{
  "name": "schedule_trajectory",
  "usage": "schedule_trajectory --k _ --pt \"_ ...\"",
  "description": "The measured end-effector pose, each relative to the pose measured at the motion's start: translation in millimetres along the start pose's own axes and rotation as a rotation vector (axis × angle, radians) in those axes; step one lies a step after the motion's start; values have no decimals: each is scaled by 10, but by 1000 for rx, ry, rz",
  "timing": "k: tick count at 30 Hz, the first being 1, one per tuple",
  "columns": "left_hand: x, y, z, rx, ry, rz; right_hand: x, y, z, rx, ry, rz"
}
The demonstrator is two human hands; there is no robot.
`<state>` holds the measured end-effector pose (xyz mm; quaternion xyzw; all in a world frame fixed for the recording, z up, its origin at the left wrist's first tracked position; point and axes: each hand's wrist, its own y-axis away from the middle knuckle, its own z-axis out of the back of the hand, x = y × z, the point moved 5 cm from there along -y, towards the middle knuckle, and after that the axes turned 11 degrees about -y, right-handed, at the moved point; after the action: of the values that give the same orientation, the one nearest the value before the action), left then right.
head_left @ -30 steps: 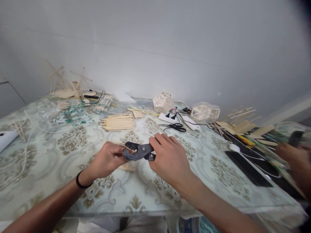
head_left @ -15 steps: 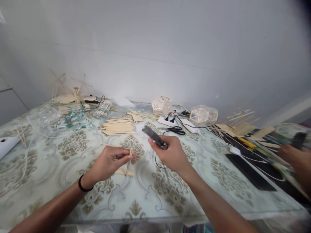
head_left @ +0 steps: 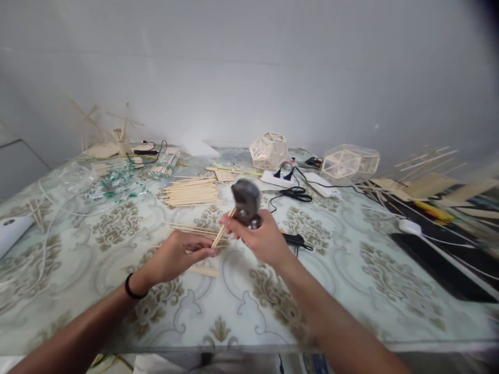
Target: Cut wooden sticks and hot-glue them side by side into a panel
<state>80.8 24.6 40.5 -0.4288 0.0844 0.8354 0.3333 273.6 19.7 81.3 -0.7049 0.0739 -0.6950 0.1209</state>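
Note:
My left hand [head_left: 183, 257], with a black band at the wrist, pinches a few thin wooden sticks [head_left: 219, 236] at their lower end. My right hand [head_left: 259, 234] is closed around a dark metal tool [head_left: 245, 200], blurred by motion, and its fingertips touch the upper end of the same sticks. Under and beside my left hand, more sticks [head_left: 195, 227] lie on the patterned tablecloth, with a short flat wooden piece [head_left: 205, 270] in front of them. Just beyond my hands lies a pile of sticks [head_left: 191, 191].
Behind are a white power strip [head_left: 276, 179] with black cables and two wooden polyhedron frames [head_left: 268, 150] [head_left: 349, 162]. A black-handled tool [head_left: 296, 240] lies right of my right hand. Green-tipped packets [head_left: 117, 182] lie left; a black panel [head_left: 440, 267] lies right.
My right hand has brought the metal tool left to the sticks, whose tops now lean right. The black-handled tool has come into sight. The other person's hand at the right has left the view.

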Motion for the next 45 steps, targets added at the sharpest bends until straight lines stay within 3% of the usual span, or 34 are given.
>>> schedule_trajectory --k 5,10,18,26,33,39,45 --pt "18 7 21 72 51 26 -215 -122 351 -170 -164 1" --pt "-76 67 33 156 25 -89 -364 -119 478 -235 -259 -32" --pt "-211 91 -44 112 -100 -281 -365 -69 409 -209 -388 -111" --pt "-248 130 -45 37 -172 -368 -257 9 287 -129 -508 -92" --pt "-216 120 -51 40 -214 -395 -198 2 253 -99 -568 -64" --pt "-183 131 -63 39 -240 -386 -217 -9 279 -157 -509 -60" --pt "-18 14 156 -78 -316 -302 -270 -48 415 -251 -433 -20"
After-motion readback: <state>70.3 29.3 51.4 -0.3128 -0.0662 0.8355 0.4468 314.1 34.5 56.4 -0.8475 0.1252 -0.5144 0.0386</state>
